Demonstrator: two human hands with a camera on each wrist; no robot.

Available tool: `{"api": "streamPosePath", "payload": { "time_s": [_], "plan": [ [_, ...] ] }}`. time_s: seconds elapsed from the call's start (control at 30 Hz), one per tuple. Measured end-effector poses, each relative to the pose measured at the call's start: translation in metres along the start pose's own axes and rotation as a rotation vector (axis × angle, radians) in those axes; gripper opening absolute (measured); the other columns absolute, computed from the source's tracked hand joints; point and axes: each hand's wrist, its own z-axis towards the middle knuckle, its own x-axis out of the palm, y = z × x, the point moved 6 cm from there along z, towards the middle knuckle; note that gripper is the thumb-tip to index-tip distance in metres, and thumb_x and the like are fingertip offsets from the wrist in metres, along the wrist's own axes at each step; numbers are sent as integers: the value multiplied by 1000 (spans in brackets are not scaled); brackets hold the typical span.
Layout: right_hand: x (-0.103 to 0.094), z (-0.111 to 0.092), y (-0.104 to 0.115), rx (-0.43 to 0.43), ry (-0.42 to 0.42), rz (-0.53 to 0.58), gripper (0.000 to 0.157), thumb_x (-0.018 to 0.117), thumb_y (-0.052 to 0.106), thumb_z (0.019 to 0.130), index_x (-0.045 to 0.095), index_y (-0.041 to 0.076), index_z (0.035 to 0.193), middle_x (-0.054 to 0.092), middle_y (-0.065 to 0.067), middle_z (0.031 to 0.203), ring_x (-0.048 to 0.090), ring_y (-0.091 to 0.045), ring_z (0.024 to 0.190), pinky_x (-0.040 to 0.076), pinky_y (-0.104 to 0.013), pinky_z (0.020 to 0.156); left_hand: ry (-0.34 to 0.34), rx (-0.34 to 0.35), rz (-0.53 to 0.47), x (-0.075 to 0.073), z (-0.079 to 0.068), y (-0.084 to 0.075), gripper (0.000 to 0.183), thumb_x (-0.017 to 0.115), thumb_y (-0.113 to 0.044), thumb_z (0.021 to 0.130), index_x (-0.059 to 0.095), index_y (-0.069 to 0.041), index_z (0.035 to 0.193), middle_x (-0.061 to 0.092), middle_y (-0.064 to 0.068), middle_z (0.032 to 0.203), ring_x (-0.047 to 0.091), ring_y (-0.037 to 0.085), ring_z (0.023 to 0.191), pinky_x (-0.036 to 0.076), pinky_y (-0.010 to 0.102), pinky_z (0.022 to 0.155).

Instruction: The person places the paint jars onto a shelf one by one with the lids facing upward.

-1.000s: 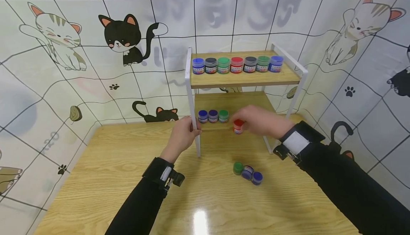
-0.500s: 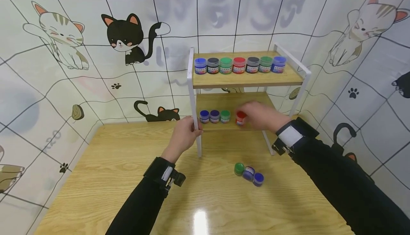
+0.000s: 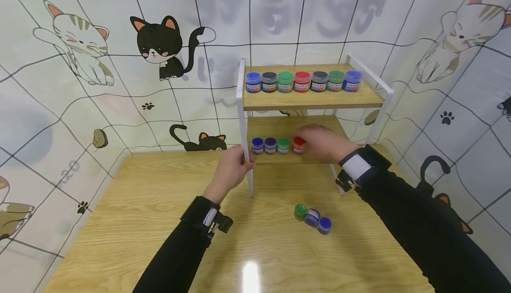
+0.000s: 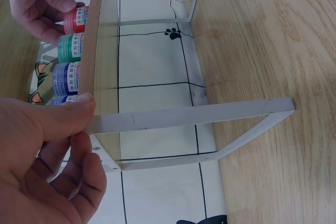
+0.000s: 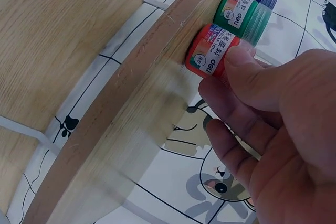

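Observation:
My right hand (image 3: 321, 143) pinches a red paint jar (image 5: 210, 51) between thumb and fingers on the lower shelf (image 3: 275, 160). Just left of that jar stands a green paint jar (image 3: 283, 146), followed by two blue-purple jars (image 3: 270, 146) in the same row. My left hand (image 3: 230, 169) grips the white front leg (image 4: 194, 115) of the rack, thumb on one side and curled fingers behind, as the left wrist view shows. The right wrist view has the red jar close beside the green one, its base at the wooden shelf board.
Several paint jars (image 3: 302, 81) in blue, black, green and red line the upper shelf (image 3: 311, 100). On the table (image 3: 159, 222), in front of the rack, lie a green jar (image 3: 300, 212) and two blue-purple jars (image 3: 324, 225). A cat-patterned sheet (image 3: 223, 18) hangs behind.
My right hand has carried the red jar from the shelf's front edge back onto the lower shelf, then left toward the green jar. My left hand keeps its grip on the leg.

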Motion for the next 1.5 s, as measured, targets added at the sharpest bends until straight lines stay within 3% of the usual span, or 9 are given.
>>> {"api": "streamPosePath", "payload": {
  "time_s": [0.87, 1.1, 1.3, 1.5],
  "plan": [
    [1, 1, 0, -7, -8, 16, 41, 63, 11, 91, 53, 6, 131, 57, -16, 126, 52, -33, 116, 43, -49, 100, 2, 2, 14, 0, 0, -6, 12, 74, -7, 82, 62, -10, 82, 57, 4, 77, 53, 19, 68, 45, 30, 58],
    [-1, -2, 2, -22, 2, -24, 45, 61, 12, 92, 49, 3, 135, 54, -19, 131, 52, -35, 118, 42, -50, 100, 4, 0, 17, 1, 1, -6, 11, 74, -7, 82, 63, -10, 82, 57, 4, 77, 53, 19, 68, 45, 30, 58],
    [-10, -9, 7, -39, -64, -81, 49, 65, 13, 90, 48, 4, 136, 49, -18, 137, 55, -33, 115, 47, -47, 95, 0, 1, 12, 1, 0, -5, 12, 74, -7, 81, 63, -10, 81, 57, 4, 76, 53, 19, 67, 45, 30, 57],
    [-16, -19, 16, -88, -124, -85, 41, 67, 11, 88, 56, 6, 126, 57, -15, 125, 61, -30, 103, 53, -44, 85, 10, -9, 2, 0, 0, -4, 11, 74, -8, 82, 63, -10, 82, 56, 4, 77, 53, 19, 68, 44, 30, 57]
  ]
}}
